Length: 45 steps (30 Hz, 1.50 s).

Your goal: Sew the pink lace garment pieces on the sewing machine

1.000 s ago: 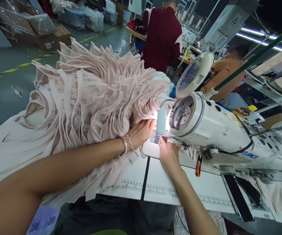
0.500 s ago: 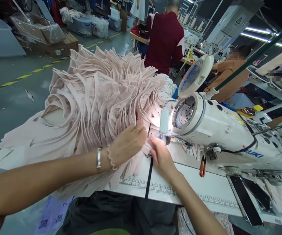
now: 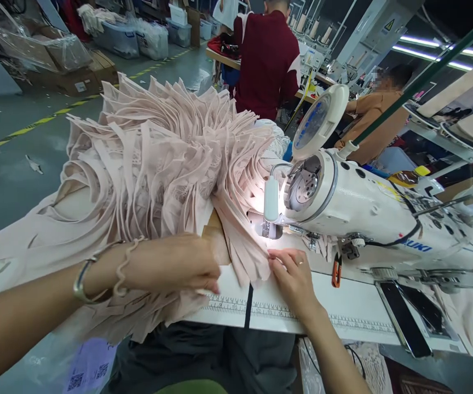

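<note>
In the head view, with the clock face centred on the picture, a large pile of pale pink garments [image 3: 154, 153] is seen at ten o'clock, layered in dense folds with lace panels between them. From the pile a pleated flap of pink cloth [image 3: 242, 249] is spread down to six o'clock, its lower end laid across a black stripe on the white tabletop [image 3: 322, 303].

The left hand [image 3: 181, 262] is held between seven and eight o'clock, in front of the pile. Its fingers are curled inward and the thumb is pointed to the right; whether anything is gripped cannot be told. A silver bracelet [image 3: 81, 282] and a wavy band [image 3: 125, 268] are worn at its wrist.

The right hand [image 3: 296, 279] is placed between four and five o'clock. Its fingers are bent, with the fingertips set against the right edge of the flap; whether that edge is pinched cannot be told. A ring is worn on one finger.

The sewing machine [image 3: 355, 191] is positioned at three o'clock, its needle area brightly lit just above the right hand. Orange-handled snips [image 3: 336, 272] and a dark phone [image 3: 404, 317] are found at four o'clock. A person in dark red [image 3: 267, 60] is seen from behind, near one o'clock.
</note>
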Each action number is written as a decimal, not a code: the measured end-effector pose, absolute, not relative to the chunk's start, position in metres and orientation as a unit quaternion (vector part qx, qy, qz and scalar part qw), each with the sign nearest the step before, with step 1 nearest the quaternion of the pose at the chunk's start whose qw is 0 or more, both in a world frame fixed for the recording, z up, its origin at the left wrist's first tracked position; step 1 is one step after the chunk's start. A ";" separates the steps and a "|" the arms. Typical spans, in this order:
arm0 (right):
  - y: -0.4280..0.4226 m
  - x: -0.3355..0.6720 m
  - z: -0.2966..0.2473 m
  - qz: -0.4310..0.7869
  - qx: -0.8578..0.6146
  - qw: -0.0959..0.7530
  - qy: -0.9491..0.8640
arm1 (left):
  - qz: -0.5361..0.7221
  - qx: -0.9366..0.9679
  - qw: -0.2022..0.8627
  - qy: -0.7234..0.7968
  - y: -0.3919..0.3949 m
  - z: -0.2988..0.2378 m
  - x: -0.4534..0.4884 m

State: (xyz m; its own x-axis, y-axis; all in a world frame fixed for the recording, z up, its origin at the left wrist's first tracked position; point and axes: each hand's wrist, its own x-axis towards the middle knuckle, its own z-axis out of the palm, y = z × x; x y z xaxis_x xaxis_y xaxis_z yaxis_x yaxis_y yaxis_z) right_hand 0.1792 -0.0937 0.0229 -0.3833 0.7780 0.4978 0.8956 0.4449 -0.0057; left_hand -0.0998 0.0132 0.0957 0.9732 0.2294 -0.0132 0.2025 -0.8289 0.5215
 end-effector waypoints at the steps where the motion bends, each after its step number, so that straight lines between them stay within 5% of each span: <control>1: -0.097 0.180 0.021 -0.162 -0.507 0.226 -0.816 | 0.050 0.959 0.235 0.151 0.013 0.095 -0.091; 5: -0.105 0.168 0.013 -0.177 -0.448 0.250 -0.840 | 0.153 0.967 0.023 0.201 0.012 0.083 -0.058; 7: -0.107 0.158 0.013 -0.146 -0.416 0.254 -0.861 | 0.155 0.976 0.009 0.155 0.014 0.082 -0.053; 13: -0.100 0.154 0.019 -0.026 -0.479 0.203 -0.854 | 0.006 0.957 0.288 0.014 0.030 0.112 -0.081; 18: -0.092 0.159 0.016 0.052 -0.550 0.283 -0.784 | -0.189 0.908 0.374 -0.007 0.031 0.119 -0.092; 27: -0.088 0.147 0.029 0.271 -0.569 0.289 -0.721 | 0.005 0.917 0.400 -0.007 0.020 0.107 -0.061; 35: -0.082 0.165 0.032 0.548 -0.645 0.303 -0.437 | 0.106 0.988 0.096 0.048 0.023 0.080 -0.040; 37: -0.079 0.170 0.030 0.492 -0.687 0.300 -0.443 | 0.085 0.994 0.043 0.049 0.020 0.061 -0.033; 42: -0.077 0.210 0.027 -0.012 -0.788 0.227 -0.572 | 0.017 0.977 -0.031 0.208 0.016 0.031 -0.023; 45: -0.082 0.236 0.021 -0.141 -0.759 0.163 -0.614 | -0.010 0.977 -0.051 0.207 0.019 0.036 -0.015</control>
State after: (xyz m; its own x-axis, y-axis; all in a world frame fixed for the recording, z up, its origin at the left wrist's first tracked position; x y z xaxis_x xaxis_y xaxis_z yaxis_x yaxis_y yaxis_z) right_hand 0.2356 -0.0821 0.0214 0.2059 0.8867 0.4140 0.9785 -0.1922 -0.0750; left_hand -0.0150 0.0189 0.0364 0.9142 0.4052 0.0022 0.4032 -0.9091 -0.1042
